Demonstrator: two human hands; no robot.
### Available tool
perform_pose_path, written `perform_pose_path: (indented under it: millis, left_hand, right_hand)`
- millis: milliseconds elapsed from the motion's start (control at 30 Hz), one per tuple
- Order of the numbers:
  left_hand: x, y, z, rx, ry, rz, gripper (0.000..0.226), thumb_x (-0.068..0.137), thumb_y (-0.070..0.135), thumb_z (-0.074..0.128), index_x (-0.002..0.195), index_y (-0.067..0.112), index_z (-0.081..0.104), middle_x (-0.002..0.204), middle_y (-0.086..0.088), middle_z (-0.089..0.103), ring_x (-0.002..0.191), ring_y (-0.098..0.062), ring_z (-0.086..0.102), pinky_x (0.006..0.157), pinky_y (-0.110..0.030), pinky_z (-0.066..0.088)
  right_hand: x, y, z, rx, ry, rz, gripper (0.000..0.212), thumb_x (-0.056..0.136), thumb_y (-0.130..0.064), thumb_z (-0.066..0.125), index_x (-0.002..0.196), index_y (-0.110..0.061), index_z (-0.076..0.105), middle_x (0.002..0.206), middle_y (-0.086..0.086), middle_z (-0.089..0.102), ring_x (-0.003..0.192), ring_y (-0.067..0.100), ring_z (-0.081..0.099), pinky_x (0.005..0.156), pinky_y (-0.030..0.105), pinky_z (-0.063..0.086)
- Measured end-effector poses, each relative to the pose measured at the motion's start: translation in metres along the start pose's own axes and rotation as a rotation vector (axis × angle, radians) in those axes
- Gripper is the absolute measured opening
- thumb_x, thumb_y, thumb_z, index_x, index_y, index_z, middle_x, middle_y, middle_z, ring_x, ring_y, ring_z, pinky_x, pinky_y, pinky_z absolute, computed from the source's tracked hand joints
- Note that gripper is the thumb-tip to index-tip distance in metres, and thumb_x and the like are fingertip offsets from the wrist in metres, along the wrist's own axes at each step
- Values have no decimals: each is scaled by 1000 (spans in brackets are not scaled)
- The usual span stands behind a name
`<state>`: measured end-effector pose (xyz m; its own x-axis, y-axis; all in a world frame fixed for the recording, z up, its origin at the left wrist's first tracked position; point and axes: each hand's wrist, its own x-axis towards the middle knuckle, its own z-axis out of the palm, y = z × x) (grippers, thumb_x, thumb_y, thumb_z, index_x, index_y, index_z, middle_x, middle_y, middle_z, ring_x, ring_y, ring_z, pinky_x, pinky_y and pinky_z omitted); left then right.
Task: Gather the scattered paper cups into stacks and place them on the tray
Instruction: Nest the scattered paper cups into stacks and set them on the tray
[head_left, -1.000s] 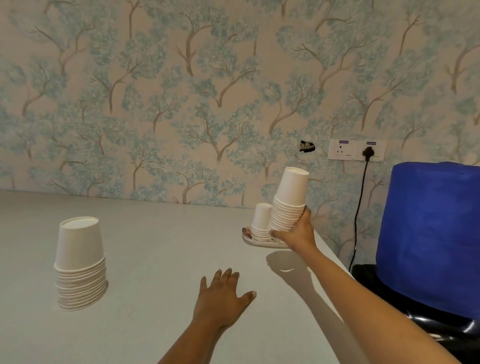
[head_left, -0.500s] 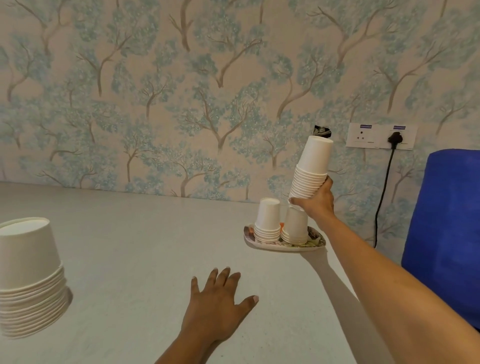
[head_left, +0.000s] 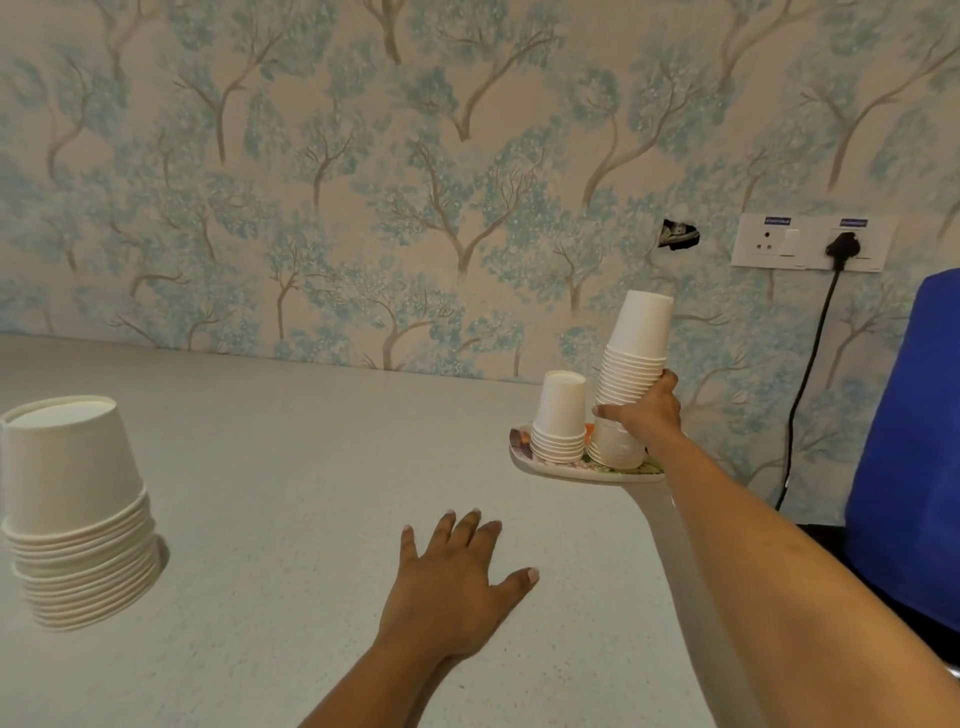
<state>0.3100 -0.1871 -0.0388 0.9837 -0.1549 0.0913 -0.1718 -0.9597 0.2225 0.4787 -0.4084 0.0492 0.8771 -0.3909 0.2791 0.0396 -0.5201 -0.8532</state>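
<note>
My right hand (head_left: 647, 415) grips a tall stack of upturned white paper cups (head_left: 635, 353) and holds it on top of another cup stack (head_left: 615, 447) standing on the patterned tray (head_left: 540, 465) at the table's far right edge. A shorter cup stack (head_left: 561, 418) stands on the tray's left side. At the table's left a wide stack of larger upturned cups (head_left: 78, 514) stands apart. My left hand (head_left: 452, 582) lies flat on the table, fingers spread, holding nothing.
The pale speckled table (head_left: 311, 467) runs back to a tree-patterned wall. A blue-covered object (head_left: 914, 441) stands right of the table. A black cable (head_left: 810, 374) hangs from the wall socket (head_left: 805, 241) behind the tray.
My right hand carried its cup stack up and over the tray, then lowered it onto the stack standing there. The view has turned left-to-right. My left hand stayed flat.
</note>
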Motion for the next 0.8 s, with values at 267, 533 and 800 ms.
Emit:
perform_pose_path:
  millis: [267,533,800]
  left_hand:
    - [0,-1,1,1,1,0,74,83,72,13,145,32,10,157,5,4,145,-17,-2,113,-52,-6]
    - [0,0,-1,-23,15,9,73,84,70,16,145,30,12,157,4,6,145,-17,0,114,-52,-5]
    - [-20,4,-9,-66,89,1,63,91,58,25,144,23,24,155,0,19,144,-17,11,116,-45,4]
  right_hand:
    - [-15,24,9,17,-21,44,98,62,-18,85,137,-7,23,136,19,45,125,37,43,99,45,38]
    - [-32,23,-1,-12,-60,121,93,71,-12,78,141,-6,17,140,20,43,128,37,42,102,46,37]
    - [-93,14,-13,115,-26,82,65,80,-2,67,135,-6,33,127,16,52,99,24,50,60,16,45]
